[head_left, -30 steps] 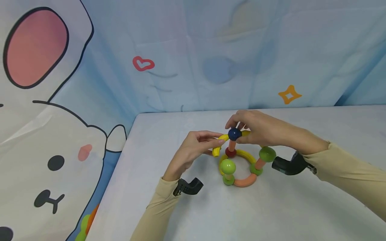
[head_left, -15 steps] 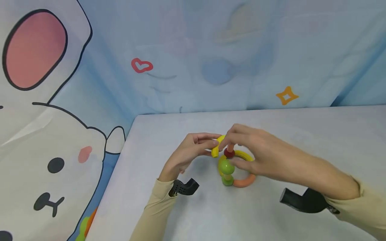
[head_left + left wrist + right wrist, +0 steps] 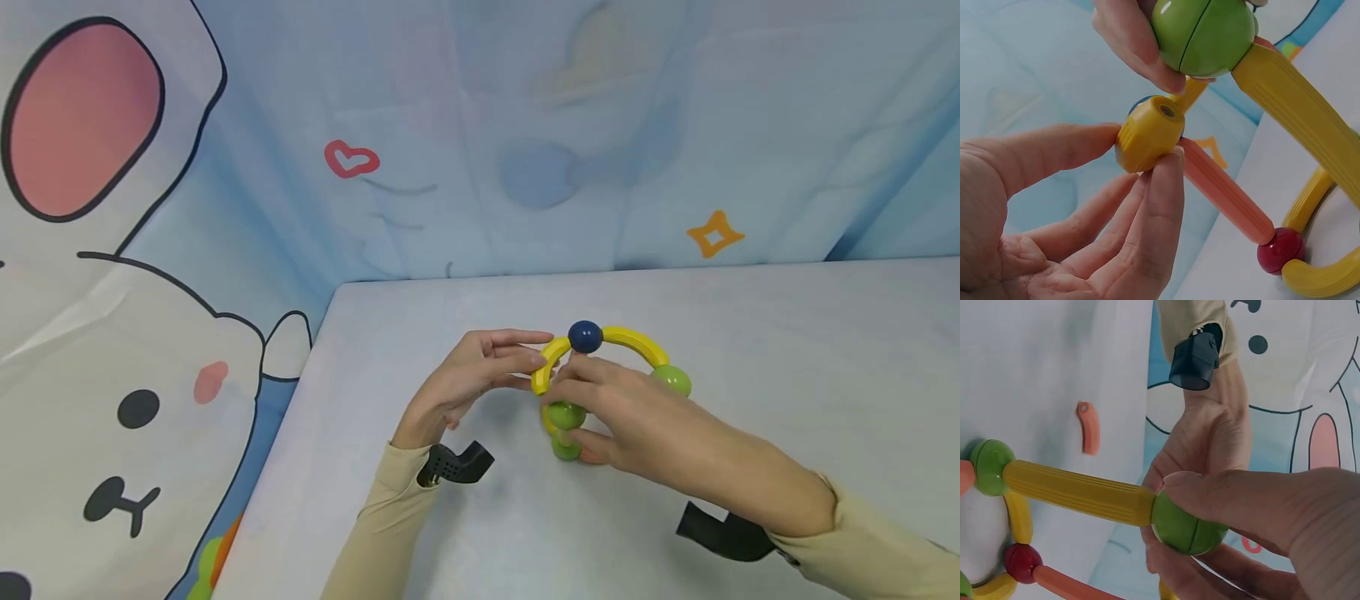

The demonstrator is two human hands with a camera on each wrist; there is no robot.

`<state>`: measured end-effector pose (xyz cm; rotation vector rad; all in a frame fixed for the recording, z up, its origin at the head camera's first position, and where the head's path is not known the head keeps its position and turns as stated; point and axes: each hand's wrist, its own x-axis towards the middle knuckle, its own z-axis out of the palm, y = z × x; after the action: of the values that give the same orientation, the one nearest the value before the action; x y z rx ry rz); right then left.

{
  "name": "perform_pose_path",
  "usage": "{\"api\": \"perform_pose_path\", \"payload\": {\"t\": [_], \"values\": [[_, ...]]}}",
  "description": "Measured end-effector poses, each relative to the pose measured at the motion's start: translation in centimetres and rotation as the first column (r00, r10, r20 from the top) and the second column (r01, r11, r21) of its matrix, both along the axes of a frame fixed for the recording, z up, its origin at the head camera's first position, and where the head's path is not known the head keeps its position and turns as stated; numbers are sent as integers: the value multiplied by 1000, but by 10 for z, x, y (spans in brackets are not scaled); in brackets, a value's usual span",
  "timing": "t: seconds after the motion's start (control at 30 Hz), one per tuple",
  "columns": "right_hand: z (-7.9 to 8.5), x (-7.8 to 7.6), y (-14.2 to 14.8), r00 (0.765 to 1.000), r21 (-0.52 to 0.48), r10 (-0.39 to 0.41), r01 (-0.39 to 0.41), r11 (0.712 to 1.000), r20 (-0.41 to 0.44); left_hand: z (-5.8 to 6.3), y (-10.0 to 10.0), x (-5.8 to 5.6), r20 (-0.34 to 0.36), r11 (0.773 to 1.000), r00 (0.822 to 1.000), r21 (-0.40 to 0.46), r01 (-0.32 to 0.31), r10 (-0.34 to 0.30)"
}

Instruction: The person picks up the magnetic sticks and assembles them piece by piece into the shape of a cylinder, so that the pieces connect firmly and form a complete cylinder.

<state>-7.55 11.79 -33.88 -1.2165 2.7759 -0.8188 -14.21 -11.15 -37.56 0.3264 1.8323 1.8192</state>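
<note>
A toy frame of magnetic balls and rods stands on the table. Its blue ball point(image 3: 585, 337) is on top, joined to a curved yellow rod point(image 3: 637, 343) that runs to a green ball point(image 3: 672, 380) on the right. My left hand point(image 3: 480, 375) pinches the loose end of another curved yellow rod point(image 3: 1150, 134) between thumb and fingers. With my right hand point(image 3: 630, 408) I grip the near upper green ball point(image 3: 1188, 525), which tops an upright yellow rod point(image 3: 1079, 490). An orange rod point(image 3: 1229, 190) rises from a red ball point(image 3: 1280, 250) in the base ring, mostly hidden by my right hand in the head view.
A curved orange rod point(image 3: 1089, 429) lies loose on the white table point(image 3: 787, 358). Behind the table hangs a blue printed cloth point(image 3: 465, 125). Each wrist carries a black camera point(image 3: 457, 462).
My right hand has left the blue ball and come nearer, down onto the near green ball. My left hand keeps its pinch on the yellow rod, nearly in place.
</note>
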Motion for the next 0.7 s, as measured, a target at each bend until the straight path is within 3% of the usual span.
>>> {"api": "perform_pose_path", "payload": {"t": [0.4, 0.7], "values": [[-7, 3, 0, 999, -105, -40, 41, 994, 4, 0, 5, 1, 44, 1000, 999, 12, -24, 23], [-12, 7, -2, 995, -163, -88, 79, 983, -49, 0, 8, 1, 46, 1000, 999, 17, -19, 18]]}}
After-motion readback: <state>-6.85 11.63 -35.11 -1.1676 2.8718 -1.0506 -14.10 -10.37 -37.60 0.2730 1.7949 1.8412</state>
